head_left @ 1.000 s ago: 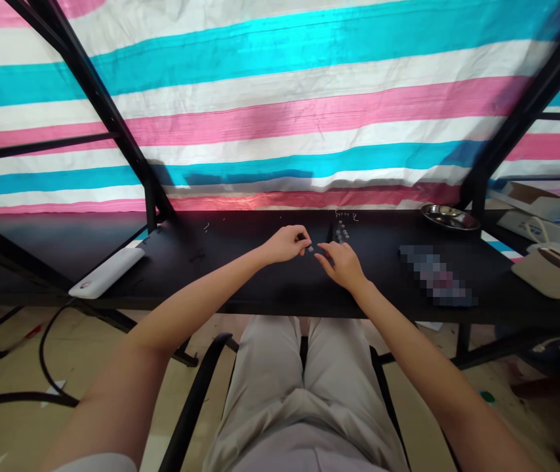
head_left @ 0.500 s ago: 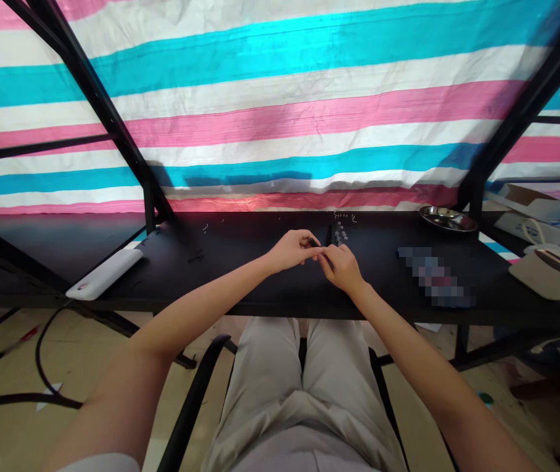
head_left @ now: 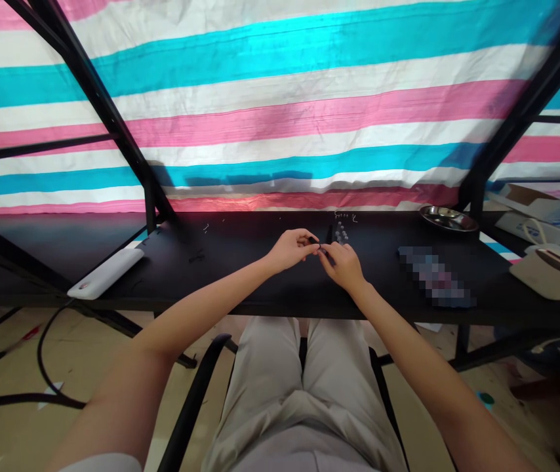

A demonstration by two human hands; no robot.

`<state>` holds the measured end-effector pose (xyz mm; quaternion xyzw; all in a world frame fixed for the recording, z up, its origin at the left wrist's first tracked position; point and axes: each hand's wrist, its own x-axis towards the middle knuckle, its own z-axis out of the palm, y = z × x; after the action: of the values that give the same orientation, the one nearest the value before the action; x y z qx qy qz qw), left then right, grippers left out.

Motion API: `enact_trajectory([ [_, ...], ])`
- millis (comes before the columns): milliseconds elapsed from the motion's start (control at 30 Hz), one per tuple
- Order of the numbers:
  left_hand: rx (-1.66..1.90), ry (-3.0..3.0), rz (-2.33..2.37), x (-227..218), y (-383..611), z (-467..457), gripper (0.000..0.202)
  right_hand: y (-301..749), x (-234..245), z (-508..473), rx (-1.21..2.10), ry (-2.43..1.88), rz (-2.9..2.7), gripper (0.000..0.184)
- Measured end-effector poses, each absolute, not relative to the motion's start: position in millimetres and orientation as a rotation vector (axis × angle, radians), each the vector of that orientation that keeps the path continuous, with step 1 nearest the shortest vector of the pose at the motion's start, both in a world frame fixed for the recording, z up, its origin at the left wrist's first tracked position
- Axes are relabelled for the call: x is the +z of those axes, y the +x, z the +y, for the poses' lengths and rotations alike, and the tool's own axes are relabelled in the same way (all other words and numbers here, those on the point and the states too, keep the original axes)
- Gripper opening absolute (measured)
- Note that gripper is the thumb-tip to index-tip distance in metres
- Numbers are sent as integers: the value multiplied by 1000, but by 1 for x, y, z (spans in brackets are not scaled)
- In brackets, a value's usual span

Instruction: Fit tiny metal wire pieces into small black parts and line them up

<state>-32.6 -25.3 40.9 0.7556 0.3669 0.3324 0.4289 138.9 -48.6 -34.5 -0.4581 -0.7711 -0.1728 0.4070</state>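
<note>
Over the middle of the black table, my left hand [head_left: 292, 251] pinches a small dark piece [head_left: 314, 240] between thumb and fingers. It is too small to name. My right hand [head_left: 343, 263] meets it from the right, its thumb and forefinger closed at the other end of the same piece. Just beyond my right hand lie several small clear, round pieces [head_left: 341, 232] in a cluster. A narrow black strip [head_left: 330, 233] rests beside them. Tiny white curled bits [head_left: 353, 218] are scattered behind the cluster.
A shiny metal dish [head_left: 448, 219] sits at the back right, with a blurred-out flat item [head_left: 436, 276] in front of it. On the left is a white oblong device [head_left: 106, 273] with a cable. A beige bag [head_left: 550, 270] stands far right. Black frame posts flank the table [head_left: 240, 288].
The fingertips of both hands have shifted slightly around the small dark piece, and a narrow gap now shows between them. Everything else on the table stays where it was.
</note>
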Motion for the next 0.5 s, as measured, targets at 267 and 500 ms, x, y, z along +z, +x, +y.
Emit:
enact_trajectory([
  [267, 963, 1836, 1047, 21, -22, -11, 22, 159, -38, -40, -309, -1438, -1609, 30],
  [500, 854, 2063, 1273, -10, 3, 1, 18, 180, -43, -39, -126, -1696, -1351, 29],
])
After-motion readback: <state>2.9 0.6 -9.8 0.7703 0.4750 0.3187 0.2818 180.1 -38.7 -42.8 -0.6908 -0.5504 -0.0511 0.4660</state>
